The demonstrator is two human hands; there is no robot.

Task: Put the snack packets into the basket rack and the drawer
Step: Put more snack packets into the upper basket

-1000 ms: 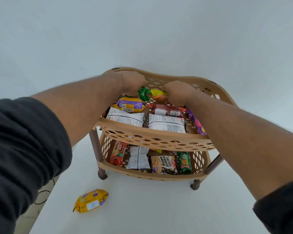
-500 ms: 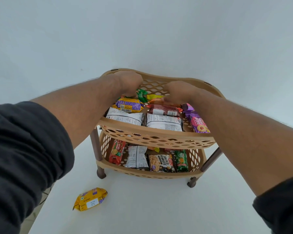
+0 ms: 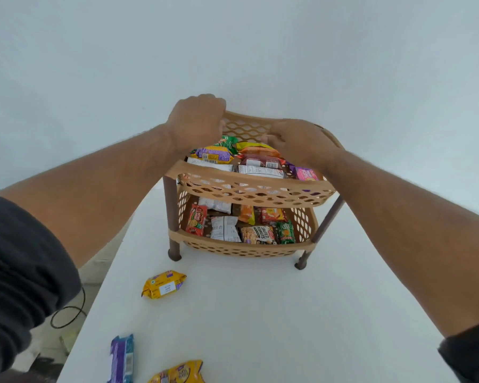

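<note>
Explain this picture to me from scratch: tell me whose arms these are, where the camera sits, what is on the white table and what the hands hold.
There is no machine here. A person wears a wide-angle camera on the head, which looks forward and down, so the two arms reaching in from the bottom corners are that person's own.

On the white table stands a tan two-tier basket rack on brown legs. Both tiers already hold snack packets.

The left hand is at the rack's far rim, fingers curled; whether it grips the rim is hard to tell. The right hand reaches into the back of the top tier, touching packets there; whether it grips one is hidden.

Still loose on the table: a yellow packet, a purple and blue packet and another yellow packet at the bottom edge.
</note>
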